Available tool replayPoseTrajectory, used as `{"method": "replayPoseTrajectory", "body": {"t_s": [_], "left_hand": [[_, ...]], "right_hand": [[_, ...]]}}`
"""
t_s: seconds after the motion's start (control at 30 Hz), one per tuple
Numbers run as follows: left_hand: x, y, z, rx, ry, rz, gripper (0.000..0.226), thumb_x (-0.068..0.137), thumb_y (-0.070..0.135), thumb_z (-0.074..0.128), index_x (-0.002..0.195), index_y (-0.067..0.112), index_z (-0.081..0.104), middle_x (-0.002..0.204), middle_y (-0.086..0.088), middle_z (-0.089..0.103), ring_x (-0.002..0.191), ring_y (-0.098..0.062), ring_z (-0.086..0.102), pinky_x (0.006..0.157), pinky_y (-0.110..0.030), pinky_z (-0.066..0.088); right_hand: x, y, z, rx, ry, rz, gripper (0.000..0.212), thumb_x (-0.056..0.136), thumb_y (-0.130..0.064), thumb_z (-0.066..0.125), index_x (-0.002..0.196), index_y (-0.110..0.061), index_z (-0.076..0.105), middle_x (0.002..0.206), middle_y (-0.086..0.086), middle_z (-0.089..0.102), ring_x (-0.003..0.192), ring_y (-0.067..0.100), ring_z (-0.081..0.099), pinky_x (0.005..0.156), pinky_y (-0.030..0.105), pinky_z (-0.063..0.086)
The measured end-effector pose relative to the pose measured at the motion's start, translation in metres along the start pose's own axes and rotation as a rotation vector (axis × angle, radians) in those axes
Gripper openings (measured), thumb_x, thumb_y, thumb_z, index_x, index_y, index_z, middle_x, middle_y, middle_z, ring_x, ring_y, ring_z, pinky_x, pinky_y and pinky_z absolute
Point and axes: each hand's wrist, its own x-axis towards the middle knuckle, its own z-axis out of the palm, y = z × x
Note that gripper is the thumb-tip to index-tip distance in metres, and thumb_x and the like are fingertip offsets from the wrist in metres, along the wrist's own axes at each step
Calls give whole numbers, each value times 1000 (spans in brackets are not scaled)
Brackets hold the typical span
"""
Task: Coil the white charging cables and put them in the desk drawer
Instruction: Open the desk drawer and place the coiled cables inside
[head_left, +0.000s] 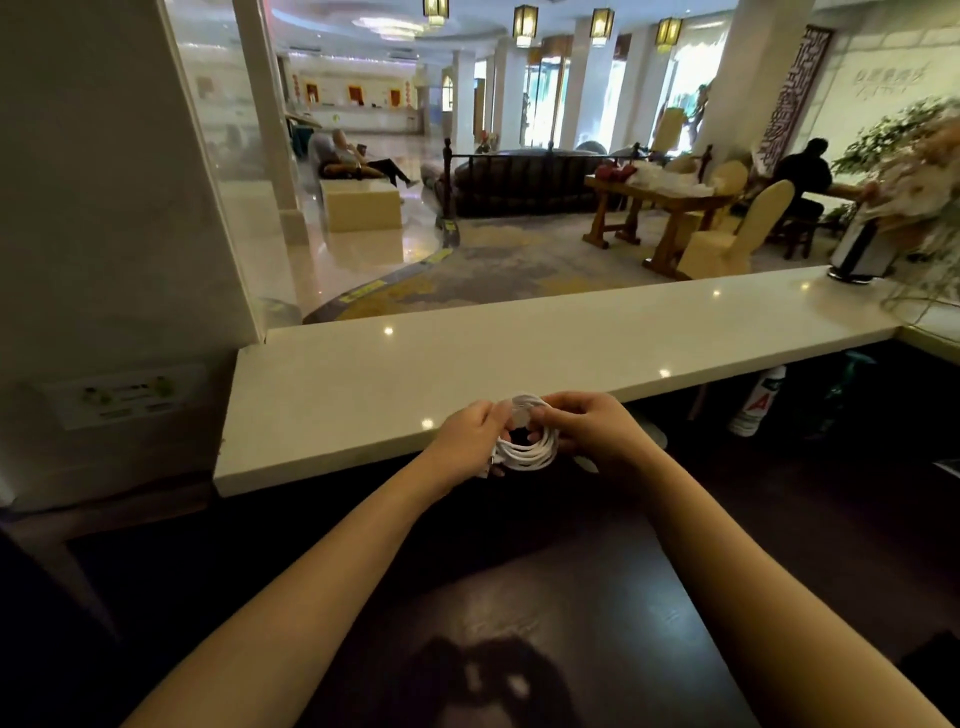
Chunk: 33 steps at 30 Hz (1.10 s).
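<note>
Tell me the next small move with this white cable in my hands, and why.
Probably tuck the loose end into the loops so the coil holds. The white cable already hangs in several loops between the left hand and right hand, above the dark desk, with an end sticking out at lower left. No drawer is in view yet.

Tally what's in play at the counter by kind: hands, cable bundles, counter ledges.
Hands: 2, the left hand and the right hand, both gripping the bundle
White cable bundles: 1, the coiled cable, held between the hands above the dark desk
White counter ledges: 1, the ledge just beyond the hands
Total: 4
</note>
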Motion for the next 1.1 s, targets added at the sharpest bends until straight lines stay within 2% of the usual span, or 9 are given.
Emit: {"method": "replayPoseTrajectory", "body": {"t_s": [0.07, 0.1, 0.2, 0.27, 0.43, 0.57, 0.7, 1.0, 1.1], "left_hand": [[6, 10, 7, 84, 66, 62, 35, 98, 35, 32, 95, 7, 53, 91, -9, 57, 55, -15, 54, 43, -16, 46], [9, 13, 10, 120, 89, 94, 35, 98, 34, 32, 95, 6, 53, 94, -11, 59, 53, -15, 52, 42, -16, 44], [8, 23, 17, 153, 111, 133, 40, 98, 35, 32, 100, 3, 55, 102, -17, 63, 58, -17, 51, 56, -30, 45], [2, 27, 21, 131, 115, 139, 41, 98, 35, 32, 102, 1, 56, 103, -17, 63, 66, -22, 53, 57, -33, 44], [-21, 40, 32, 71, 159, 171, 37, 98, 32, 34, 97, 3, 56, 87, -9, 58, 59, -16, 51, 41, -21, 42], [-46, 46, 57, 2, 178, 165, 33, 98, 32, 35, 89, 6, 53, 68, 1, 50, 52, -17, 47, 47, -33, 42], [-83, 37, 95, -26, 209, 109, 32, 98, 32, 36, 92, 6, 55, 69, 3, 50, 53, -13, 48, 44, -28, 41], [-169, -36, 179, -47, 201, -113, 33, 98, 29, 37, 95, 3, 58, 74, 0, 53, 60, -17, 52, 42, -22, 43], [-174, -57, 196, -35, 168, -147, 31, 97, 28, 38, 93, 5, 58, 74, 0, 54, 59, -10, 50, 42, -12, 40]], "right_hand": [[-1, -7, -4, 24, 24, -7, 8, 84, -14, 64, 79, -11, 70, 67, 3, 68, 66, 14, 62, 59, 20, 52], [-3, -10, -7, 33, 33, -15, 9, 84, -14, 63, 78, -11, 70, 65, 1, 68, 64, 12, 62, 57, 18, 51], [-13, -19, -15, 80, 44, -18, 10, 86, -13, 61, 84, -7, 69, 68, 4, 65, 61, 10, 61, 56, 18, 49], [-22, -24, -20, 91, 27, -24, 11, 86, -14, 61, 87, -6, 69, 70, 5, 65, 63, 12, 60, 59, 19, 49], [-45, -31, -29, 93, -7, -52, 11, 85, -15, 61, 89, -10, 70, 74, 6, 65, 67, 13, 61, 63, 21, 51], [-72, -24, -43, 75, 20, -71, 12, 85, -16, 63, 91, -9, 70, 80, 10, 67, 72, 17, 62, 72, 28, 51], [-110, 2, -56, 64, 0, -64, 13, 85, -16, 62, 93, -9, 70, 75, 4, 68, 64, 10, 64, 64, 22, 53], [-191, 108, -60, 143, -107, 167, 14, 85, -18, 62, 96, -11, 69, 89, 7, 69, 82, 15, 65, 73, 23, 55], [-203, 136, -63, 170, -86, 214, 11, 85, -18, 63, 93, -13, 68, 87, 5, 70, 77, 11, 67, 70, 22, 56]]}}
